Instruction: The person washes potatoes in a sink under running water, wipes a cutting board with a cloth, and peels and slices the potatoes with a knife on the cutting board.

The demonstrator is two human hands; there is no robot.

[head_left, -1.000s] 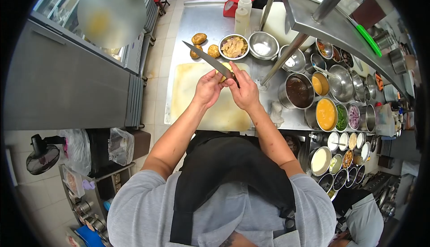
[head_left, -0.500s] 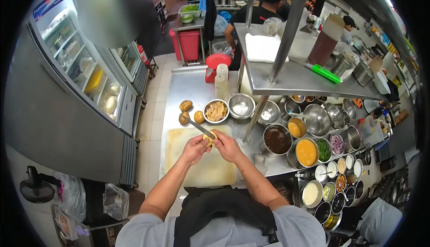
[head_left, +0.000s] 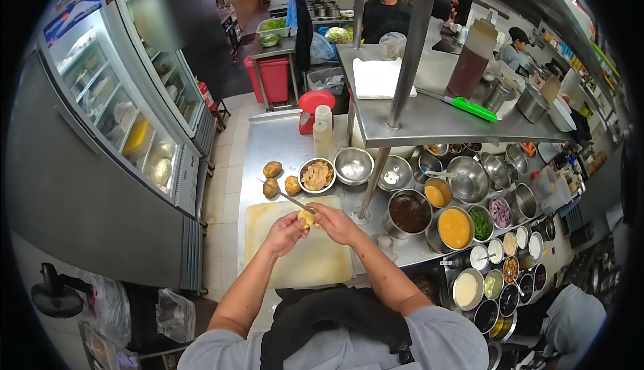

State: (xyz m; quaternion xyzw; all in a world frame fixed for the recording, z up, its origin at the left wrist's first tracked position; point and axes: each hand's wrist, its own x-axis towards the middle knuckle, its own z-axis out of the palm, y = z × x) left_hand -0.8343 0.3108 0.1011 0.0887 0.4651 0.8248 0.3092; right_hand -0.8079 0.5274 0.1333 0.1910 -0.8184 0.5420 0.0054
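Observation:
My left hand (head_left: 287, 232) is closed round a yellow peeled potato (head_left: 306, 219) above the cutting board (head_left: 268, 262). In my right hand (head_left: 335, 224) is a knife (head_left: 292, 199), its blade pointing up and left across the top of the potato. The knife's handle is mostly hidden by my fingers. Beyond the board lie three brown potatoes (head_left: 272, 169). To the right of them a metal bowl holds pale peeled pieces (head_left: 316, 175).
An empty-looking metal bowl (head_left: 353, 165), squeeze bottles (head_left: 323, 135) and a red scale (head_left: 316, 108) stand behind. A shelf post (head_left: 376, 185) rises right of the board, near a pot of dark sauce (head_left: 409, 214). A co-worker (head_left: 386, 14) stands beyond the shelf.
The camera has tilted up, bringing the fridges, shelf and co-workers into view. The knife blade has turned from showing its flat side to nearly edge-on. Both hands keep their hold.

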